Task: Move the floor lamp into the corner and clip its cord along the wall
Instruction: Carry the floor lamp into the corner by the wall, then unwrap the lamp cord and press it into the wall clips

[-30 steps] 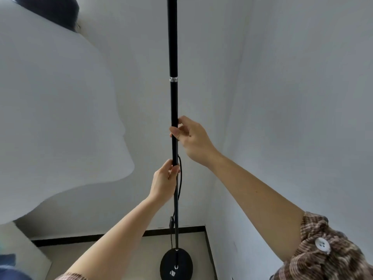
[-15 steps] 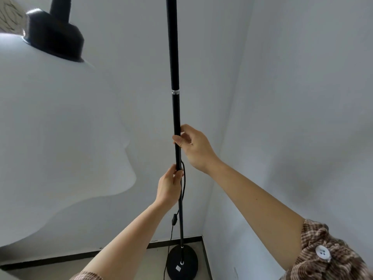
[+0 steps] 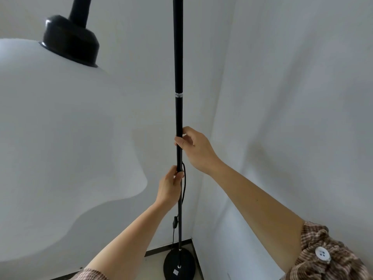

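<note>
A black floor lamp pole point(image 3: 178, 57) stands upright in front of the room corner. Its round black base point(image 3: 179, 265) rests on the floor close to the corner. My right hand point(image 3: 196, 149) grips the pole at mid-height. My left hand point(image 3: 169, 187) grips it just below. A thin black cord point(image 3: 183, 184) with an inline switch point(image 3: 174, 220) hangs beside the pole down to the floor. The lamp's big white wavy shade point(image 3: 60, 148) with its black cap point(image 3: 70, 43) fills the left of the view.
Two white walls meet in a corner point(image 3: 210, 158) right behind the pole. A dark baseboard point(image 3: 159, 250) runs along the back wall above a pale floor. The shade hides most of the left wall and floor.
The view has tilted up and shifted, showing more of the shade's black cap. The base now sits nearer the corner. Both hands keep their grip on the pole.
</note>
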Tool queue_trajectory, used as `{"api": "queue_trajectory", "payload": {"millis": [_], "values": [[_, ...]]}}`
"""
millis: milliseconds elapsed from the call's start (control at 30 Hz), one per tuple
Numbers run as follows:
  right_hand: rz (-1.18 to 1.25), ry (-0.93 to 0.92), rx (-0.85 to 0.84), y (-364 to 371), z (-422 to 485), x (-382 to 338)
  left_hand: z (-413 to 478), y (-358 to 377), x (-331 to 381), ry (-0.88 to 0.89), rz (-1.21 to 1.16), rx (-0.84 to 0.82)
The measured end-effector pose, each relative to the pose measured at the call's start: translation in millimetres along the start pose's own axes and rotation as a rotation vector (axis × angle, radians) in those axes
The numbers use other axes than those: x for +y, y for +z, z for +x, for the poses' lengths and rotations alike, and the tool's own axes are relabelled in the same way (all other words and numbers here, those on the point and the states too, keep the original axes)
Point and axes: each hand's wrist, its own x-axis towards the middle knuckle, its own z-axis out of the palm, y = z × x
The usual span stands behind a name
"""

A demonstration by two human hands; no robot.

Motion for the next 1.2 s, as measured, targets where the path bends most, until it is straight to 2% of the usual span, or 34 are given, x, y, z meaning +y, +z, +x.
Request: {"api": "queue_trajectory", "payload": {"millis": [200,467,767,933,1200], "values": [[-0.015,0.014,0.021,-10.0,11.7,8.2,20.1,5.4,-1.4,0.016,-0.051,-0.093],[-0.022,0.056,-0.017,-10.6,34.3,9.0,42.5,-13.0,-2.4,0.028,0.081,-0.171],[-0.01,0.024,-0.017,5.3,39.1,7.5,40.2,-28.6,-10.0,-0.01,0.057,-0.142],[-0.005,0.02,-0.003,3.5,38.4,11.9,38.7,-28.8,-9.0,-0.043,0.074,-0.179],[0.207,0.086,0.011,-8.4,26.6,28.9,35.9,-22.6,-3.6,-0.066,0.067,-0.198]]}}
